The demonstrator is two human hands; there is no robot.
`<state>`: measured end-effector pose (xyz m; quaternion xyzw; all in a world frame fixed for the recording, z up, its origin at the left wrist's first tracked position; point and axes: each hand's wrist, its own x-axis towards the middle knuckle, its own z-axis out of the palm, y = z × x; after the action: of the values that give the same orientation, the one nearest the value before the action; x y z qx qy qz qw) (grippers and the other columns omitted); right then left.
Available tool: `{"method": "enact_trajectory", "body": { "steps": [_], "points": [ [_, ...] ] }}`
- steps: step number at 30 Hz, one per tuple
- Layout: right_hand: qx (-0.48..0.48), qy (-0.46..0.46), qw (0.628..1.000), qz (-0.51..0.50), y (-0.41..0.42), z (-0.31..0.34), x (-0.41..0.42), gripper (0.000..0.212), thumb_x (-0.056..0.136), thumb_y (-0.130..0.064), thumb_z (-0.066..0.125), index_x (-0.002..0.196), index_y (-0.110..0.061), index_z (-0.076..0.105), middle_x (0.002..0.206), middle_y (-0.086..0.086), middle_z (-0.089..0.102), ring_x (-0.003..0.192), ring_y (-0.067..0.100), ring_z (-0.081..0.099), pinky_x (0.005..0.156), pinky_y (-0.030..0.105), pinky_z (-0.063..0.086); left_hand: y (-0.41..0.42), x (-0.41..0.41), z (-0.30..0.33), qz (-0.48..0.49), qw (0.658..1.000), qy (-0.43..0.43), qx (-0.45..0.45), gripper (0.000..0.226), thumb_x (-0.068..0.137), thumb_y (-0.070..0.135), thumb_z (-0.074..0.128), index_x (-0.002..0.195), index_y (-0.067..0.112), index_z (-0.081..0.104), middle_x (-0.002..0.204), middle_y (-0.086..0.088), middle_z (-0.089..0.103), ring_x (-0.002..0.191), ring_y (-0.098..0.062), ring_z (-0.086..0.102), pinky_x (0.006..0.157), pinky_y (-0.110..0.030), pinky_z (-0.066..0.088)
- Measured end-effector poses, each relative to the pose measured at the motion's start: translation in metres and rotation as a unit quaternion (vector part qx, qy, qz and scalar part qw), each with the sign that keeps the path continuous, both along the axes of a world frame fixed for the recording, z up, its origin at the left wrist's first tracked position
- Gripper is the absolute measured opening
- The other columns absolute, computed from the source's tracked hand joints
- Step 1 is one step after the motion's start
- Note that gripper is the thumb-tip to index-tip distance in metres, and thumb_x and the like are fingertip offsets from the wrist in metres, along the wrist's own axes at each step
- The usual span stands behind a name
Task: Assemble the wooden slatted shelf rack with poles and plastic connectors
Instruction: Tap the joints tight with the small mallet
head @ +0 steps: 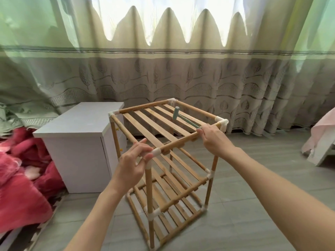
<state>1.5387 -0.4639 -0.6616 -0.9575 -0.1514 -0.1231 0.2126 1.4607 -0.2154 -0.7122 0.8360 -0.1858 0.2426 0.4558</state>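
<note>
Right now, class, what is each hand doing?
Left hand: pinching the rack's near corner connector.
Right hand: closed round the hammer handle.

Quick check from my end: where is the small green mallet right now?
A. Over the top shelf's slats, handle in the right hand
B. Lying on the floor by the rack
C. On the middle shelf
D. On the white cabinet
A: the green mallet has its head over the top shelf slats, and its handle runs into the right hand, while the left hand grips the near corner connector.
</note>
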Motion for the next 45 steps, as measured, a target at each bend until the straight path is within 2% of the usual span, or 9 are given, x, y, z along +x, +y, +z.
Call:
{"method": "enact_trajectory", "body": {
  "steps": [3,6,13,18,26,30,35,39,45],
  "points": [
    [-0.047,-0.079,0.996,0.015,0.007,-0.006,-0.01,0.026,0.101,-0.027,0.028,0.083,-0.016,0.044,0.086,-0.001,0.045,0.086,0.015,0.041,0.088,0.035,0.038,0.008,-0.004,0.002,0.045,0.999,0.005,-0.016,0.017,0.087,0.0,0.056,0.1,0.009,0.064,0.113,0.008,0.057,0.127,-0.007,0.04,0.098,-0.006,0.033],
    [0.015,-0.133,0.991,0.014,0.011,-0.019,-0.027,0.027,0.1,-0.028,0.031,0.078,-0.017,0.042,0.078,-0.006,0.043,0.08,0.013,0.037,0.072,0.029,0.034,0.015,-0.001,0.001,0.139,0.99,-0.024,-0.009,0.021,0.088,-0.002,0.055,0.103,0.007,0.066,0.112,0.005,0.06,0.125,-0.017,0.046,0.107,-0.035,0.036],
    [0.249,0.039,0.967,0.039,-0.009,0.004,-0.053,0.033,0.099,-0.029,0.035,0.083,-0.016,0.06,0.087,0.012,0.065,0.087,0.025,0.062,0.083,0.04,0.051,-0.011,0.013,-0.011,0.175,0.945,-0.139,0.24,0.041,0.088,0.008,0.052,0.128,0.012,0.053,0.132,-0.005,0.055,0.131,-0.027,0.041,0.112,-0.059,0.01],
    [0.164,-0.057,0.984,-0.028,-0.045,0.02,-0.088,0.032,0.098,-0.027,0.04,0.068,-0.019,0.049,0.057,-0.001,0.049,0.048,0.012,0.043,0.045,0.024,0.036,-0.044,0.029,-0.006,0.11,0.939,-0.097,0.311,0.057,0.092,0.023,0.052,0.144,0.023,0.029,0.148,-0.007,0.034,0.141,-0.028,0.02,0.114,-0.049,0.0],
    [0.197,-0.26,0.941,-0.093,-0.075,0.043,-0.127,0.025,0.098,-0.023,0.04,0.075,-0.014,0.042,0.049,-0.007,0.039,0.041,0.005,0.045,0.037,0.012,0.03,-0.056,0.037,-0.005,0.118,0.939,-0.098,0.308,0.048,0.09,0.02,0.049,0.138,0.02,0.044,0.133,-0.012,0.046,0.13,-0.033,0.033,0.111,-0.056,0.018],
    [-0.011,0.041,0.993,-0.107,-0.084,-0.006,-0.136,0.026,0.098,-0.03,0.036,0.075,-0.022,0.042,0.061,-0.002,0.05,0.046,0.007,0.045,0.042,0.02,0.034,-0.057,0.034,-0.007,0.115,0.94,-0.094,0.306,0.053,0.088,0.015,0.058,0.138,0.021,0.043,0.135,-0.012,0.045,0.131,-0.032,0.031,0.113,-0.054,0.016],
    [0.233,-0.212,0.945,-0.09,-0.079,0.035,-0.138,0.031,0.099,-0.022,0.035,0.068,-0.023,0.038,0.049,-0.006,0.037,0.037,0.006,0.039,0.035,0.013,0.028,-0.059,0.033,-0.006,0.116,0.946,-0.091,0.288,0.052,0.087,0.014,0.059,0.137,0.02,0.044,0.134,-0.011,0.045,0.131,-0.031,0.031,0.112,-0.055,0.017],
    [0.007,0.066,0.994,-0.091,-0.077,0.003,-0.14,0.03,0.1,-0.032,0.031,0.076,-0.02,0.045,0.061,-0.003,0.048,0.047,0.006,0.042,0.045,0.02,0.034,-0.06,0.032,-0.007,0.115,0.95,-0.087,0.275,0.053,0.086,0.012,0.06,0.136,0.02,0.045,0.133,-0.011,0.045,0.131,-0.03,0.03,0.113,-0.055,0.015],
    [0.187,-0.136,0.968,-0.096,-0.076,0.026,-0.133,0.03,0.099,-0.027,0.033,0.07,-0.023,0.038,0.053,-0.005,0.04,0.04,0.006,0.037,0.04,0.018,0.03,-0.063,0.032,-0.007,0.113,0.955,-0.083,0.263,0.055,0.084,0.007,0.062,0.135,0.018,0.046,0.133,-0.013,0.045,0.131,-0.033,0.03,0.112,-0.057,0.017]
  ]
}}
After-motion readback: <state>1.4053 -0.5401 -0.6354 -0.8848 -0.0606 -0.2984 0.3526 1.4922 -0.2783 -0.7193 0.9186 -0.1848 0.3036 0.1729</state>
